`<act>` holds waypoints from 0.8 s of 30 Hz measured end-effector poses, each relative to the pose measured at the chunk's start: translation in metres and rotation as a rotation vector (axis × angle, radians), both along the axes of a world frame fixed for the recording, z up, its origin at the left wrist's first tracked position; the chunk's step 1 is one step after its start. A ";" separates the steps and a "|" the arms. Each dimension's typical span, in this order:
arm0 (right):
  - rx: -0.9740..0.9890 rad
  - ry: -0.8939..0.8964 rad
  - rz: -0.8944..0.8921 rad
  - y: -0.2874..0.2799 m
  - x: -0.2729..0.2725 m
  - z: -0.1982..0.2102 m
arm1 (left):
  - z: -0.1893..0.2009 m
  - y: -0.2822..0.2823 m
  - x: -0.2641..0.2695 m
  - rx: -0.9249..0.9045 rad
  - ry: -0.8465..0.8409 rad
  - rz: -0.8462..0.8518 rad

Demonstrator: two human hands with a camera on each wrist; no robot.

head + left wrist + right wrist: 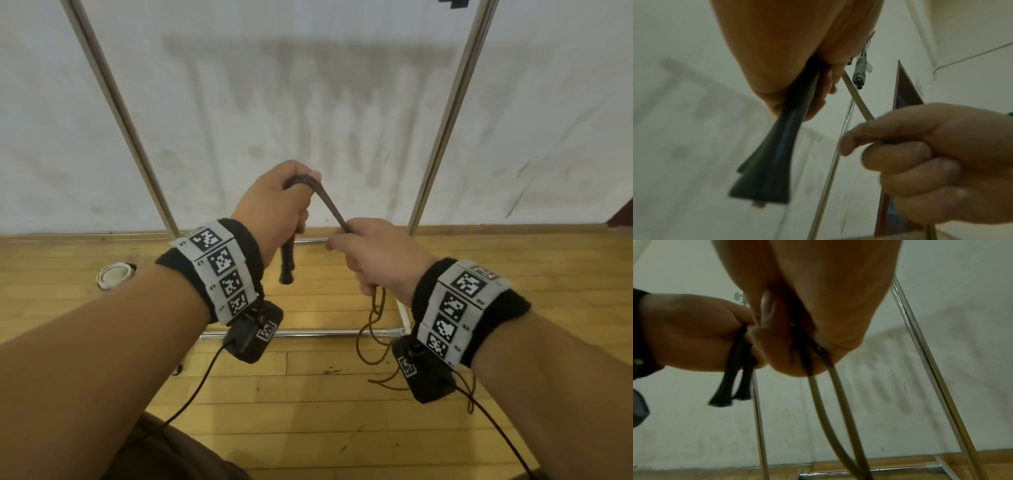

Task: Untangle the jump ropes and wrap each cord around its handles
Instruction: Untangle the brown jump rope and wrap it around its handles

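My left hand grips two black jump-rope handles held together, their flared ends pointing down; the handles fill the left wrist view and the handles show at the left of the right wrist view. A dark brown cord runs taut from the top of the left fist down to my right hand, which pinches it. Below the right fist the cord hangs in loose loops toward the floor, and two strands of cord drop from the right hand.
A chrome rack frame with slanted poles stands ahead against a white sheet; its base bar lies on the wooden floor. A coiled white cord lies on the floor at left. Camera cables trail from both wrists.
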State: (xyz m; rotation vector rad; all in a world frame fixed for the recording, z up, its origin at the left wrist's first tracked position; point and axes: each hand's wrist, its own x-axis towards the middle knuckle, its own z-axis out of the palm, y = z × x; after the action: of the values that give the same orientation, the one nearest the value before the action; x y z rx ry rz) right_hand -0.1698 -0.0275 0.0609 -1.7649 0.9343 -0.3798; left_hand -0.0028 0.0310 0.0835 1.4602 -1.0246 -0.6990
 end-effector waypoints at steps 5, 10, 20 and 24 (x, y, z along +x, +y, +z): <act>0.154 0.066 -0.070 0.008 0.003 -0.003 | 0.016 -0.014 -0.020 -0.195 0.491 0.076; 0.407 -0.403 -0.205 0.011 0.007 0.003 | 0.020 -0.021 -0.029 -0.304 0.826 0.165; 0.024 -0.024 -0.230 -0.017 -0.026 0.010 | 0.005 0.004 0.025 0.390 -0.683 -0.173; -0.019 0.075 -0.181 -0.012 -0.021 0.005 | 0.017 0.003 0.017 0.614 -1.105 -0.244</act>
State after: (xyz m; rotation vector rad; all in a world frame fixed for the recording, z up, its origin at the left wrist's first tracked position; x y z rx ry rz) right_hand -0.1910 -0.0390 0.0658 -1.7265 1.1516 -0.4419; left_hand 0.0139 0.0344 0.1001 2.3764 -1.9565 -0.3355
